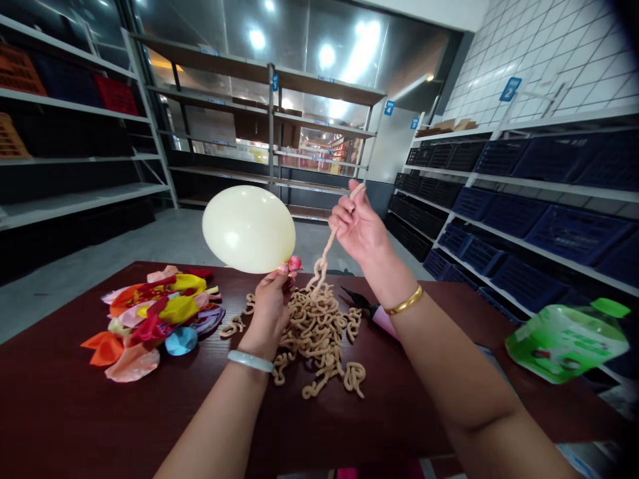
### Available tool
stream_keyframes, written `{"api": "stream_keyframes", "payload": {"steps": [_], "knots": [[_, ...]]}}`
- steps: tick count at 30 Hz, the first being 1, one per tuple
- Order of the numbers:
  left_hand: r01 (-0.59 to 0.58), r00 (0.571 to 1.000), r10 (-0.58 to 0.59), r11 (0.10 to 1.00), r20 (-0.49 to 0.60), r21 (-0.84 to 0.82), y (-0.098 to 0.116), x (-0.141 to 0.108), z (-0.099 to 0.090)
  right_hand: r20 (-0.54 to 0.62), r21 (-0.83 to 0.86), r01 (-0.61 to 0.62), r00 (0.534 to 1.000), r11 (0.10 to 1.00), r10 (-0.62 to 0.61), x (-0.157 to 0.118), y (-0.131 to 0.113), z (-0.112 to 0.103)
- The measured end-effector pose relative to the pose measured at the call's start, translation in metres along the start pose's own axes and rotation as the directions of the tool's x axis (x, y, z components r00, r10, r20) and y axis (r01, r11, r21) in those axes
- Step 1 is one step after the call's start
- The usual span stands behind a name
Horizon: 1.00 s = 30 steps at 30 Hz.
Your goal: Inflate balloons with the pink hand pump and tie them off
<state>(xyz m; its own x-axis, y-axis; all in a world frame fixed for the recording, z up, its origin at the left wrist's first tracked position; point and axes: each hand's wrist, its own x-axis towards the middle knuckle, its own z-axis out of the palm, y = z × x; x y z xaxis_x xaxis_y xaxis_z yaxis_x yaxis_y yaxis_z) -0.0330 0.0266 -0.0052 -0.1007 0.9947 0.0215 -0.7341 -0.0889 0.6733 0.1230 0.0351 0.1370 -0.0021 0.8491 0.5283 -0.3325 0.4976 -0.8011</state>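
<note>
My left hand (273, 296) is closed on the neck end of an inflated pale yellow balloon (248, 229). A small pinkish-red piece (295, 263) shows at its fingertips; I cannot tell what it is. Raised to the right, my right hand (360, 223) has its fingers closed round a beige, rope-like strand (327, 246). The strand hangs down with a loop in it, over a heap of curled beige strands (314, 326) on the dark table (200, 419). Left of the heap lie several uninflated balloons (160, 309) in many colours.
Behind my right forearm lies a pink and black tool (382, 319), partly hidden. A bottle of green liquid (566, 342) stands at the table's right. Metal shelves (269, 126) line the back; racks with dark blue crates (574, 229) fill the right side.
</note>
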Motion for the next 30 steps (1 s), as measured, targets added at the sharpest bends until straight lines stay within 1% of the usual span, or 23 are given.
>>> {"api": "stream_keyframes", "payload": {"steps": [1,2,3,4,6,7,8,10,11,13,15,17,18,19,20,22,23,24,26,28,30], "knots": [[0.004,1.0,-0.004,1.0,-0.001,0.003,0.0,0.0,0.0,-0.008,-0.06,0.029,1.0,0.998,-0.03,0.002,-0.005,0.004],[0.008,1.0,-0.008,1.0,-0.002,0.004,0.0,0.001,-0.001,0.012,-0.114,0.046,0.999,0.992,-0.045,0.003,-0.007,0.007],[0.011,1.0,-0.011,1.0,-0.004,0.002,0.0,0.001,-0.001,0.061,-0.16,0.047,0.997,0.986,-0.038,0.002,-0.008,0.01],[0.013,1.0,-0.013,1.0,-0.009,-0.002,0.0,0.001,-0.001,0.134,-0.199,0.031,0.991,0.98,-0.004,0.001,-0.007,0.013],[0.012,1.0,-0.012,1.0,-0.023,-0.016,0.001,0.002,-0.002,0.274,-0.232,-0.013,0.959,0.973,0.078,-0.004,0.0,0.015],[0.011,1.0,-0.012,1.0,-0.027,-0.022,0.001,0.003,-0.002,0.314,-0.217,-0.026,0.945,0.976,0.095,-0.006,0.004,0.016],[0.01,1.0,-0.011,1.0,-0.027,-0.026,0.002,0.003,-0.003,0.329,-0.183,-0.029,0.94,0.983,0.089,-0.007,0.008,0.015],[0.006,1.0,-0.007,1.0,-0.016,-0.022,0.003,0.004,-0.003,0.323,-0.119,-0.025,0.944,0.993,0.062,-0.01,0.015,0.014],[0.004,1.0,-0.004,1.0,-0.009,-0.02,0.004,0.005,-0.003,0.329,-0.109,-0.037,0.942,0.993,0.071,-0.011,0.019,0.012],[-0.002,1.0,0.002,1.0,-0.007,-0.022,0.005,0.005,-0.004,0.361,-0.121,-0.09,0.924,0.988,0.129,-0.014,0.025,0.009],[-0.005,1.0,0.005,1.0,-0.009,-0.025,0.005,0.006,-0.004,0.351,-0.115,-0.118,0.924,0.986,0.151,-0.017,0.03,0.005],[-0.005,1.0,0.005,1.0,-0.007,-0.024,0.005,0.006,-0.004,0.319,-0.153,-0.101,0.936,0.983,0.146,-0.02,0.035,0.002],[0.0,1.0,0.0,1.0,-0.005,-0.02,0.005,0.006,-0.004,0.328,-0.233,-0.084,0.931,0.969,0.16,-0.021,0.037,0.0],[0.008,1.0,-0.008,1.0,-0.005,-0.012,0.004,0.006,-0.004,0.358,-0.356,-0.057,0.914,0.933,0.192,-0.022,0.039,-0.001],[0.019,1.0,-0.019,1.0,-0.007,0.002,0.004,0.005,-0.003,0.398,-0.498,-0.01,0.886,0.867,0.239,-0.023,0.041,-0.002],[0.041,0.999,-0.04,0.998,-0.018,0.047,0.004,0.004,-0.003,0.461,-0.724,0.137,0.825,0.677,0.327,-0.025,0.045,-0.001],[0.048,0.999,-0.046,0.996,-0.023,0.074,0.003,0.003,-0.002,0.479,-0.785,0.215,0.804,0.581,0.351,-0.026,0.048,0.0],[0.05,0.999,-0.048,0.994,-0.025,0.098,0.003,0.002,-0.002,0.494,-0.818,0.284,0.792,0.5,0.358,-0.027,0.05,0.002],[0.042,0.999,-0.039,0.992,-0.025,0.123,0.0,0.0,-0.002,0.528,-0.832,0.399,0.783,0.386,0.328,-0.03,0.057,0.006],[0.026,0.999,-0.024,0.994,-0.022,0.109,-0.002,-0.001,-0.003,0.558,-0.826,0.492,0.784,0.274,0.271,-0.036,0.064,0.01],[0.009,1.0,-0.007,0.997,-0.023,0.078,-0.005,-0.001,-0.003,0.564,-0.826,0.545,0.796,0.147,0.22,-0.042,0.071,0.013]]}}
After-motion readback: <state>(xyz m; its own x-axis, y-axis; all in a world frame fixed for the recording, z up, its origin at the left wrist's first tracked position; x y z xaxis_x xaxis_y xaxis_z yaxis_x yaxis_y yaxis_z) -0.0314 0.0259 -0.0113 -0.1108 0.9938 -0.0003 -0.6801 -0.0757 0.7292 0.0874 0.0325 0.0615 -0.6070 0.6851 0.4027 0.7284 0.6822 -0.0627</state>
